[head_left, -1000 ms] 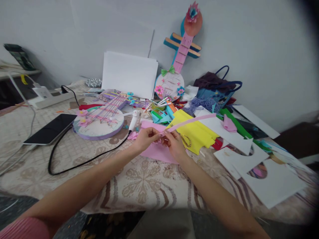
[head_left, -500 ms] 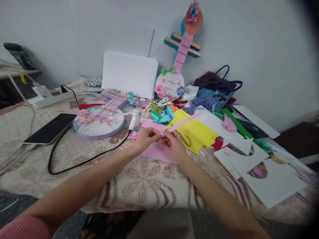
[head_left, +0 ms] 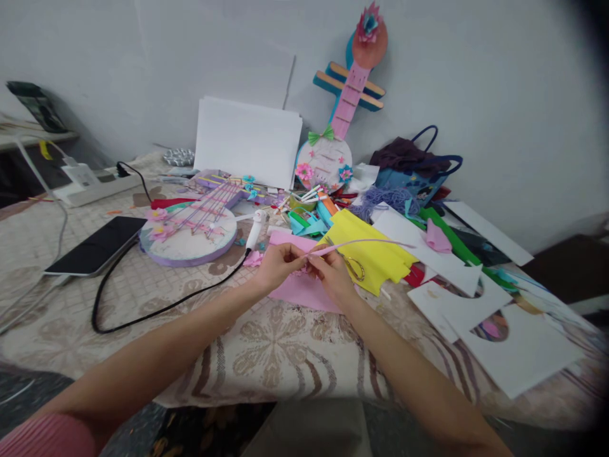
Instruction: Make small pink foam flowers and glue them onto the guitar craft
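Left of the pink sheet (head_left: 299, 293) lies the glue gun (head_left: 255, 233). Above the sheet, the left hand (head_left: 280, 261) is closed to a pinch on the pink strip (head_left: 333, 248); the right hand (head_left: 335, 276), similarly closed, grips it alongside. The strip arches rightward beyond the sheet, over yellow paper (head_left: 375, 260).

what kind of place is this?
Probably a craft workspace; home or classroom, can't tell. Signs: a pink-and-blue instrument-shaped model, a white corded tool resembling a glue gun, and a bright yellow paper-like sheet.
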The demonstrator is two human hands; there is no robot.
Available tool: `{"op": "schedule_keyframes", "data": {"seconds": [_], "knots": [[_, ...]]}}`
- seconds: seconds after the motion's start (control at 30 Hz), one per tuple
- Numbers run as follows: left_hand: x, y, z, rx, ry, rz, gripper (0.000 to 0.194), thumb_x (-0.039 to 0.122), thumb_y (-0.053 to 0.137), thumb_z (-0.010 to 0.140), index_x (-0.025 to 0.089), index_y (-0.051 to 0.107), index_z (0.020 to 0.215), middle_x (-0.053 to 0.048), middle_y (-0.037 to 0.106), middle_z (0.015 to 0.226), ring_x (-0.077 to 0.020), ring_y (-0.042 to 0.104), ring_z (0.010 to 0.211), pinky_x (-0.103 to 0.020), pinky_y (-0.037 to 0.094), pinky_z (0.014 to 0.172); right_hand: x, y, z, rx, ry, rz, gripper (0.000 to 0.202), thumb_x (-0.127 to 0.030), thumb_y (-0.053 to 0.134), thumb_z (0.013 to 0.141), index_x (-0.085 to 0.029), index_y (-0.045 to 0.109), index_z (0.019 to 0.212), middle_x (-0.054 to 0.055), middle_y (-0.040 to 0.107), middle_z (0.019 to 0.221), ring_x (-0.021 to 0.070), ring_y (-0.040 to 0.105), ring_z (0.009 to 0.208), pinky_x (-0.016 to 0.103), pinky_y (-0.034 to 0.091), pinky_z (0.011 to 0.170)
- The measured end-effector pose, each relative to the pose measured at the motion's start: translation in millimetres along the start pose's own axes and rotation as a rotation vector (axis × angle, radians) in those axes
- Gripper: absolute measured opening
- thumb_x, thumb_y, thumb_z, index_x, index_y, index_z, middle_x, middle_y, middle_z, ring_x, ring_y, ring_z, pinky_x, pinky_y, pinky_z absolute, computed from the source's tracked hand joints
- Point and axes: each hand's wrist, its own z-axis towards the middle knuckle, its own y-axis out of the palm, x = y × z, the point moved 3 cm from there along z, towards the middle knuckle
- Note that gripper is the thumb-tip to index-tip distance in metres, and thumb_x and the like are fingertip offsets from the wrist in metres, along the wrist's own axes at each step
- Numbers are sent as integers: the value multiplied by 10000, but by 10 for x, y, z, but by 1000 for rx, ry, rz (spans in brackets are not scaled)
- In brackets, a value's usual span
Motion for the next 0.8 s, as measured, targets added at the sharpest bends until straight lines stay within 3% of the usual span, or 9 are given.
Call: {"op": "schedule_keyframes", "data": {"seconds": [0.4, 0.8], "knots": [[-11, 26, -13, 7, -70, -32, 253, 342, 678, 698, 108, 585, 722, -39, 633, 645, -104, 568, 592, -245, 453, 598, -16, -2, -4, 42, -39, -48, 169, -330, 625, 735, -192, 529, 751, -45, 521, 553, 89, 467, 469, 214, 335, 429], [-11, 16, -16, 41, -31, -66, 217, 309, 692, 680, 119, 587, 683, -20, 614, 629, -98, 548, 590, -240, 437, 594, 7, -12, -5, 57, -54, -47, 165, -331, 627, 739, -198, 531, 756, -51, 516, 539, 87, 448, 456, 212, 331, 427]]}}
